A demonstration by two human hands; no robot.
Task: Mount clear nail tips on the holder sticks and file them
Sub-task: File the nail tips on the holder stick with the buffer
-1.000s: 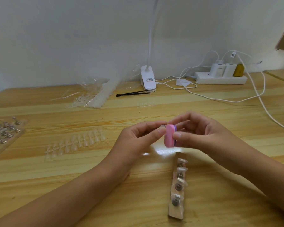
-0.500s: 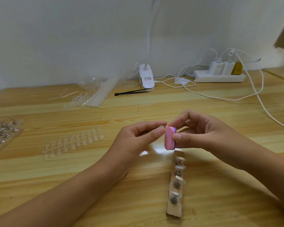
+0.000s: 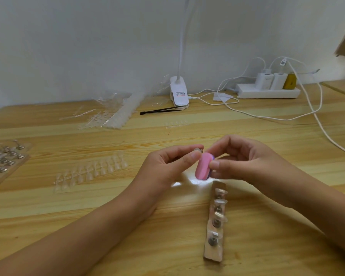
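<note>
- Hands, head view: the left hand [image 3: 167,166] pinches a small metal holder stick [image 3: 198,150] between thumb and forefinger, its fingers [image 3: 183,149] curled close round it. The right hand [image 3: 247,162] grips a pink file block [image 3: 202,166], thumb on the near face and the other fingers bent behind it. Both are raised above the wooden surface [image 3: 267,246].
- Task's thing: the clear nail tip on that stick shows only as a glint at the left fingertips. The block's upper end sits right at it, but I cannot tell if they touch.
- Handling, as a judgement: the tip looks thin, light, slick and slightly springy, so heavy strokes could flex it or knock it off. The stick is best held close to its head, and the block by its edges.
- Mounted work: a cardboard strip [image 3: 214,253] lies just below the right hand and carries 4 holders with tips.
- Stock: a sheet of clear tips [image 3: 92,170] lies to the left, well apart from the hands. A tray of holders [image 3: 2,160] is cut off by the left edge.
- Hard to read: the tip's shape and edge, the block's purple back, a glare patch under the block, and the far pile of clear plastic [image 3: 116,114].
</note>
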